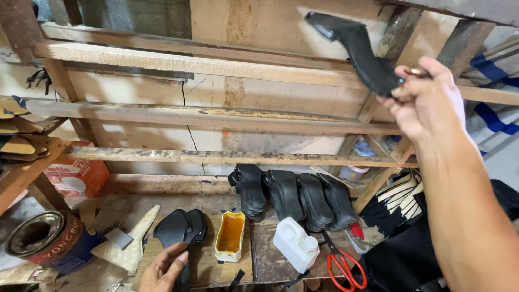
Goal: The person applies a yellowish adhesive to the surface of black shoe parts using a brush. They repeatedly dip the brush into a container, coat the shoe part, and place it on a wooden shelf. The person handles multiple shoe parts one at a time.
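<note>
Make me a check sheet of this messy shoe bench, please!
Surface: worn wooden bench, glue-stained.
Job's things: black sole raised to the wooden racks; more black soles by the left hand.
Clutter: yellow glue tub, white jug, red scissors, round tin, row of stacked soles, orange box.
Fingers: right hand pinches the raised sole; left hand touches the soles on the bench.
Cables: nothing seen.
Surroundings: cracked wall, striped cloth at right.
</note>
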Demonstrator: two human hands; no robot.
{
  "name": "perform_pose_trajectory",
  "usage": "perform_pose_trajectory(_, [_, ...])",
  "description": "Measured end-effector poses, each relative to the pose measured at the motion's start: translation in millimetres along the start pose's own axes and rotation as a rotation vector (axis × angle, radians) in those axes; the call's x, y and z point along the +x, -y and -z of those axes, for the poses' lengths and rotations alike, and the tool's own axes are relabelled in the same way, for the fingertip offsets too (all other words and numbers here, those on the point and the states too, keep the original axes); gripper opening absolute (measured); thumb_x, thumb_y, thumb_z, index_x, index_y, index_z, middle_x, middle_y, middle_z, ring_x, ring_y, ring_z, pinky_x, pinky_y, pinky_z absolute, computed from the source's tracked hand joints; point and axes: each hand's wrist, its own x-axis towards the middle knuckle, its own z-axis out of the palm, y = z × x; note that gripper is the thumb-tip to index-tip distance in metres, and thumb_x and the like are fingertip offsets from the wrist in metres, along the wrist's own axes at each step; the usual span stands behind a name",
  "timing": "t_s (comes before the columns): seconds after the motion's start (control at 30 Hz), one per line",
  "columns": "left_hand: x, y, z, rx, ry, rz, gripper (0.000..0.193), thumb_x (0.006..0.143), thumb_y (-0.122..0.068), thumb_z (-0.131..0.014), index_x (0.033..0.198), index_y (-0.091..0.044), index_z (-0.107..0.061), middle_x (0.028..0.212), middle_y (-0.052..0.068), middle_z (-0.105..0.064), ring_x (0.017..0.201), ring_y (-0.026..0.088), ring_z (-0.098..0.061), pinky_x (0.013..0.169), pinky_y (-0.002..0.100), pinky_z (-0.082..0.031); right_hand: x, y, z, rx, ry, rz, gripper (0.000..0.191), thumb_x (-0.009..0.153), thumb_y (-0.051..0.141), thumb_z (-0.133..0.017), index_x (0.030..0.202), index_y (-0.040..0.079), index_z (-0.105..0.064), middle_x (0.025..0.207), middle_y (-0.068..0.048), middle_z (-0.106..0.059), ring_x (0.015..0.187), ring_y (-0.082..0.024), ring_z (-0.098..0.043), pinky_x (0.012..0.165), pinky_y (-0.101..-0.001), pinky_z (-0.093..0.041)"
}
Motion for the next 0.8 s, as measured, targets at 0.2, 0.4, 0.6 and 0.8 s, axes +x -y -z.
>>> perform_pose_trajectory(0.2, [-2.4,-9.2,8.6,0.054,0.031,0.059,0.046,0.091,-0.013,-0.068,0.134,0.0,-0.063,0.132,0.016,-0.072,0.127,0.023,-0.065,0.111,0.036,-0.046,58.4,-20.9,-33.9,-0.023,-0.161,-0.05,0.062,0.074,-0.021,-0.047,0.125,0.014,-0.04,0.12,-0.025,-0.054,0.095,-0.035,-0.068,0.086,-0.0611,-0.057])
perform_pose_trajectory(0.4, [-1.7,-5.6,17.2,0.02,0.028,0.025,0.046,0.09,-0.013,-0.069,0.133,0.001,-0.064,0.131,0.017,-0.073,0.125,0.024,-0.067,0.11,0.037,-0.048,70.0,-37.5,-48.5,-0.203,-0.212,-0.075,0.026,0.075,-0.019,-0.051,0.084,0.005,-0.048,0.1,-0.02,-0.055,0.083,-0.032,-0.066,0.078,-0.0535,-0.062])
perform_pose_trajectory(0.6, [1.7,2.6,26.3,0.1,0.041,0.039,0.046,0.09,-0.015,-0.068,0.134,-0.001,-0.063,0.127,0.017,-0.075,0.123,0.023,-0.069,0.108,0.035,-0.049,69.3,-36.2,-52.7,-0.244,-0.245,-0.133,0.015,0.083,-0.011,-0.057,0.09,0.003,-0.057,0.104,-0.018,-0.056,0.085,-0.029,-0.066,0.081,-0.0497,-0.063])
perform_pose_trajectory(0.8, [-12.2,-15.0,21.0,0.08,0.052,-0.033,0.042,0.091,-0.017,-0.069,0.129,-0.001,-0.068,0.12,0.018,-0.078,0.115,0.023,-0.07,0.101,0.034,-0.052,31.9,-33.2,-48.8,-0.592,-0.266,0.104,0.047,0.084,-0.001,-0.07,0.123,0.009,-0.044,0.105,-0.009,-0.059,0.092,-0.021,-0.066,0.077,-0.044,-0.059])
